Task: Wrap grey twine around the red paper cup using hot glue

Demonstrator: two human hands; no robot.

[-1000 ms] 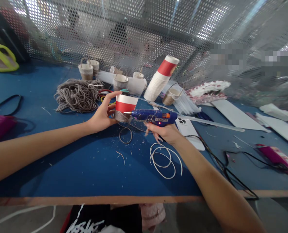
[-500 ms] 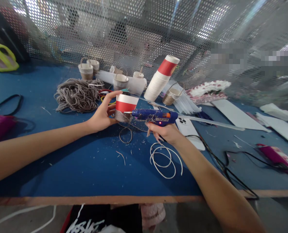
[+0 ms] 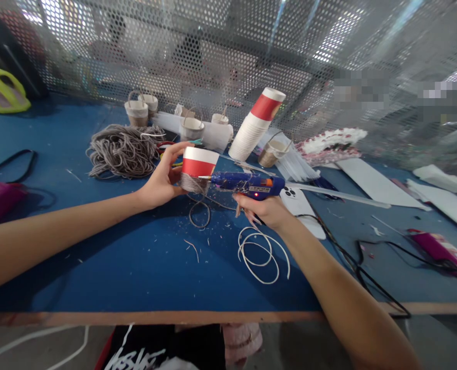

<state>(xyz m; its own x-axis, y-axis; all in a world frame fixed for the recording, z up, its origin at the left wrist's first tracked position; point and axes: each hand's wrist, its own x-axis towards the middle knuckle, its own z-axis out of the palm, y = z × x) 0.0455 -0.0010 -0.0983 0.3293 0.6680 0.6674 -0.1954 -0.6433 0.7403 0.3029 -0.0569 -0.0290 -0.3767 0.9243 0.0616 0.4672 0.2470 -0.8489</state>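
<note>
My left hand (image 3: 164,177) is closed around a red and white paper cup (image 3: 198,163), its lower part wrapped in grey cord (image 3: 193,184). In my right hand (image 3: 261,208) is a blue hot glue gun (image 3: 247,184) with a small red light on and a clear glue stick (image 3: 336,194) out of its back. The nozzle points left, at the cup's side near the upper edge of the cord; whether it touches I cannot tell. From the cup a loose length of cord runs down to a small loop (image 3: 199,215) on the table.
Behind my left hand lies a heap of grey cord (image 3: 124,151). A leaning stack of paper cups (image 3: 251,131) and several cord-wrapped cups with handles (image 3: 192,128) stand at the back. White cord (image 3: 264,257), a phone (image 3: 303,210) and black cables (image 3: 338,244) lie near my right arm.
The cup has shifted and tilted very slightly in my left hand. The glue gun has moved a little to the right along the cup's side.
</note>
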